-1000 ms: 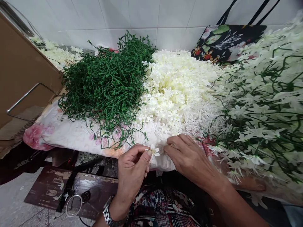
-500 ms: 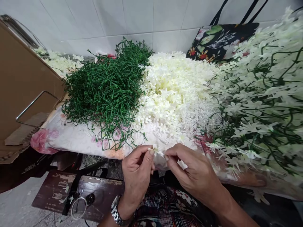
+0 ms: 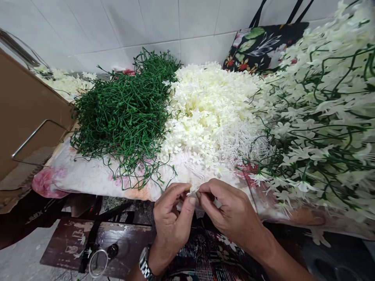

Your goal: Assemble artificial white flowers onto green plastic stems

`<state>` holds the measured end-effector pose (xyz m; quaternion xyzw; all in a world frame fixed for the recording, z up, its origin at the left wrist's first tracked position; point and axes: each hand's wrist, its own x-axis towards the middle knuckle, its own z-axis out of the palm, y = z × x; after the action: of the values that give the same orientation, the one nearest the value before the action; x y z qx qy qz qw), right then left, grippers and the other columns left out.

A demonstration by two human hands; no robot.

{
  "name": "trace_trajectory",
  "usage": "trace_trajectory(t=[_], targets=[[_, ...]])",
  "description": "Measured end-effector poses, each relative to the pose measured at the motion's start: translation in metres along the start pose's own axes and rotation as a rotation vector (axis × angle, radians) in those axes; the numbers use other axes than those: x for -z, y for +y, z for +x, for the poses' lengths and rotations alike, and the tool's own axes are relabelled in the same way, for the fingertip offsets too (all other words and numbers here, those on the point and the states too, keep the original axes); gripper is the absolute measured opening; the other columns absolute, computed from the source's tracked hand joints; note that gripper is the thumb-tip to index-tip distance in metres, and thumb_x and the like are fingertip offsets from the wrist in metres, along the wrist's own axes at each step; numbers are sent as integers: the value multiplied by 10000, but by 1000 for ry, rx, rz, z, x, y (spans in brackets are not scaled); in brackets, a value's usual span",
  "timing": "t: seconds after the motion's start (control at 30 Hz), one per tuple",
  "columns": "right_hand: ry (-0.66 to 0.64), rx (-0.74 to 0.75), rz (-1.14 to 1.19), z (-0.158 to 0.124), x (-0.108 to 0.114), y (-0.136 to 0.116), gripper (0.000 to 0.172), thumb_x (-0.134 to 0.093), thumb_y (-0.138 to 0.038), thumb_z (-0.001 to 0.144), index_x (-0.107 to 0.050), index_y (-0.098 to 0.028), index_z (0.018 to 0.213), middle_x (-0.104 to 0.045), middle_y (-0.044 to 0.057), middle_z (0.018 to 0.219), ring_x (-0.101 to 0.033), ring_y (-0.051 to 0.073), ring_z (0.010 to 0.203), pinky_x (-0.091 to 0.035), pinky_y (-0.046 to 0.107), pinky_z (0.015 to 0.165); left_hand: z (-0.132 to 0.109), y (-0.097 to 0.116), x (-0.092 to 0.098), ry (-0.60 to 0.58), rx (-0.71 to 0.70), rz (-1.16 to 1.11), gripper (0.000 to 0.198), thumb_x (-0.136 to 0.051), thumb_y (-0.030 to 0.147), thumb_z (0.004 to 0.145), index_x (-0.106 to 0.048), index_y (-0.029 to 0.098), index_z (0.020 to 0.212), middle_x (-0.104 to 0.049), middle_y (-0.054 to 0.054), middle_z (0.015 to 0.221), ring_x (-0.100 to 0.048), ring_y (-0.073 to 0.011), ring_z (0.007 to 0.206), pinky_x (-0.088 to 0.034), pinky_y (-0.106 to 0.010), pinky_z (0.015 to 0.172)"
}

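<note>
My left hand [image 3: 172,214] and my right hand [image 3: 231,210] meet fingertip to fingertip at the front edge of the floral cloth [image 3: 88,175]. Both pinch one small white plastic flower [image 3: 192,191] between thumbs and forefingers; it is mostly hidden by the fingers. A steel watch sits on my left wrist. Just behind the hands lies a large heap of loose white flowers [image 3: 211,109], and to its left a tangled pile of green plastic stems [image 3: 125,113].
Assembled green sprays with white flowers [image 3: 322,117] fill the right side. A dark floral bag [image 3: 263,47] leans on the tiled wall. A cardboard box [image 3: 23,113] stands at the left. Below lies a dark wooden board [image 3: 73,242] with a metal ring.
The white flower was clearly visible in my left fingers a second ago; my right hand has closed in on it and both hands have drawn slightly toward me.
</note>
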<state>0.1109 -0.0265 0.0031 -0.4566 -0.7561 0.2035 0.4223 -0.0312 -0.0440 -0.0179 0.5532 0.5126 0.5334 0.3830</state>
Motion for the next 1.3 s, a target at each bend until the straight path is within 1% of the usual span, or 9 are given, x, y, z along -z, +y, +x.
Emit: trace_trajectory(t=[0.17, 0.27, 0.33, 0.53, 0.63, 0.77, 0.93, 1.1, 1.3], targets=[[-5, 9, -22, -2, 0, 2, 151, -460, -79, 837, -540, -154, 734, -525, -7, 603, -490, 93, 541, -419, 210, 507, 2, -2, -2, -38, 119, -249, 119, -569, 219, 835, -676, 180, 870, -571, -8, 717, -535, -106, 548, -465, -224, 509], [-10, 7, -27, -3, 0, 0, 151, -457, -97, 851, -546, -157, 744, -535, 0, 604, -495, 101, 553, -426, 219, 510, 4, -1, -5, -31, 228, -287, 77, -612, 226, 804, -662, 167, 807, -571, 10, 644, -525, -99, 516, -460, -213, 497], [-7, -1, -17, -3, -1, -1, 150, -458, -102, 856, -548, -159, 751, -547, 6, 612, -502, 106, 565, -431, 225, 516, 5, 0, -7, -22, 257, -294, 67, -629, 224, 788, -651, 161, 779, -573, 13, 625, -522, -97, 509, -455, -208, 495], [97, -64, 76, -8, -8, -3, 113, -479, -94, 835, -532, -170, 770, -571, 12, 644, -528, 114, 597, -450, 237, 540, 3, -1, -7, -6, 208, -273, 71, -634, 233, 778, -633, 166, 753, -560, 13, 642, -503, -95, 516, -444, -203, 484], [125, -109, 129, -11, -11, -4, 103, -488, -93, 822, -524, -177, 776, -562, -9, 636, -526, 95, 564, -446, 209, 517, 2, -2, -7, -4, 152, -224, 70, -627, 232, 783, -636, 170, 751, -583, -3, 677, -526, -108, 554, -451, -202, 497], [119, -152, 157, -14, -12, -5, 92, -506, -105, 822, -516, -184, 776, -527, -40, 611, -500, 67, 515, -421, 170, 480, 1, -3, -6, -23, 111, -215, 42, -616, 197, 794, -643, 175, 770, -599, -9, 708, -544, -112, 595, -458, -201, 529], [94, -183, 266, -17, -13, -4, 83, -520, -110, 833, -532, -192, 828, -545, -36, 661, -527, 67, 562, -442, 162, 512, -1, 0, -6, -39, 137, -270, 30, -620, 175, 796, -645, 174, 779, -596, -2, 709, -533, -100, 578, -444, -192, 516], [81, -223, 410, -18, -15, -3, 108, -499, -100, 848, -542, -191, 808, -553, -24, 677, -543, 79, 583, -455, 180, 525, -1, 2, -8, -67, 153, -373, 48, -614, 152, 801, -643, 182, 775, -578, 18, 679, -511, -77, 538, -438, -177, 503], [37, -235, 491, -20, -16, 0, 107, -496, -117, 866, -546, -196, 815, -542, -29, 678, -536, 81, 591, -445, 199, 545, 0, -1, -8, -89, 162, -473, 38, -624, 161, 799, -657, 180, 801, -588, 11, 695, -519, -71, 533, -441, -163, 474]])
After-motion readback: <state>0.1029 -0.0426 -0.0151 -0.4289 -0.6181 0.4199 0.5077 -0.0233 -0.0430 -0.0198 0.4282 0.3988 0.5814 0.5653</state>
